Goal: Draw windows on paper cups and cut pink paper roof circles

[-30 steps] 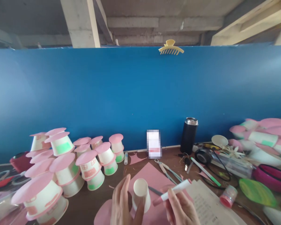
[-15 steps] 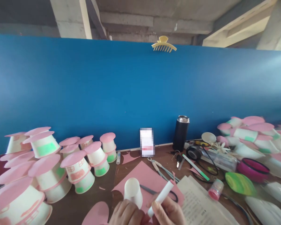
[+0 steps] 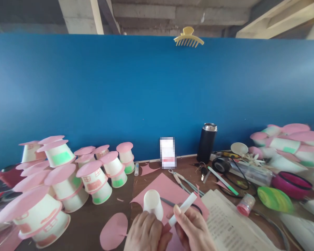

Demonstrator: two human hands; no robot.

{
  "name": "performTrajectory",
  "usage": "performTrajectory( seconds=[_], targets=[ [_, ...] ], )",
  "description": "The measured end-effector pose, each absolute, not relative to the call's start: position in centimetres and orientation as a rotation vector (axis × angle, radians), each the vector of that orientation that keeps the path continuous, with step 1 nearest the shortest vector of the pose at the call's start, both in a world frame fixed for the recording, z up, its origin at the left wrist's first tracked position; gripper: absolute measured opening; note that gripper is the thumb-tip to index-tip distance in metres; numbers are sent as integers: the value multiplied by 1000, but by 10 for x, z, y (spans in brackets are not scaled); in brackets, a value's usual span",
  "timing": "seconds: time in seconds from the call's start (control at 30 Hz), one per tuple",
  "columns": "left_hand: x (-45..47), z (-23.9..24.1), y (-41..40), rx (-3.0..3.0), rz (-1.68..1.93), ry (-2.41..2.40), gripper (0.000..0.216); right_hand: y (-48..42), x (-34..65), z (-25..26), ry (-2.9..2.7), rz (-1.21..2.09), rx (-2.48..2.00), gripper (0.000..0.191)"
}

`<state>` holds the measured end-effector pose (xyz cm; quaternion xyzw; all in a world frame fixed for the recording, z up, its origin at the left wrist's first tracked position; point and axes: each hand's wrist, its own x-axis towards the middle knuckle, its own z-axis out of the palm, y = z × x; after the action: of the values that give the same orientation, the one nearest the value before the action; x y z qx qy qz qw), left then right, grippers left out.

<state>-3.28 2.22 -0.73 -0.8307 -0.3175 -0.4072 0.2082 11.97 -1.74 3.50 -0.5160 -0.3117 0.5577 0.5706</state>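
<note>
A white marker [image 3: 184, 206] with a reddish lower end is held aslant in my right hand [image 3: 195, 228], pinched between thumb and fingers. My left hand [image 3: 146, 230] is closed, its thumb and fingertips at the marker's reddish end; the exact grip is partly hidden. Just beyond my left hand a white paper cup [image 3: 153, 202] stands on a pink paper sheet [image 3: 161, 183]. Scissors [image 3: 167, 201] lie on the sheet, partly behind the marker and my right hand. A pink paper disc [image 3: 114, 230] lies left of my left hand.
Several stacked cup houses with pink roofs [image 3: 91, 169] stand at left; more are piled at right [image 3: 290, 144]. A black flask [image 3: 207, 143], a phone-like blurred object [image 3: 167, 152], pliers [image 3: 181, 181], a green-capped marker [image 3: 222, 180], printed paper [image 3: 225, 223] and a purple bowl [image 3: 291, 186] surround the hands.
The whole view has shifted slightly, moving the table items right and up. Both hands stay together at the marker, with the right hand's grip little changed.
</note>
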Motion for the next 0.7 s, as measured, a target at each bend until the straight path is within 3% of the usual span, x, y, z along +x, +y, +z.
performTrajectory(
  seconds=[0.7],
  targets=[
    [-33,20,9,-2435,-935,-943,17,-17,113,26,-642,1403,-947,40]
  ],
)
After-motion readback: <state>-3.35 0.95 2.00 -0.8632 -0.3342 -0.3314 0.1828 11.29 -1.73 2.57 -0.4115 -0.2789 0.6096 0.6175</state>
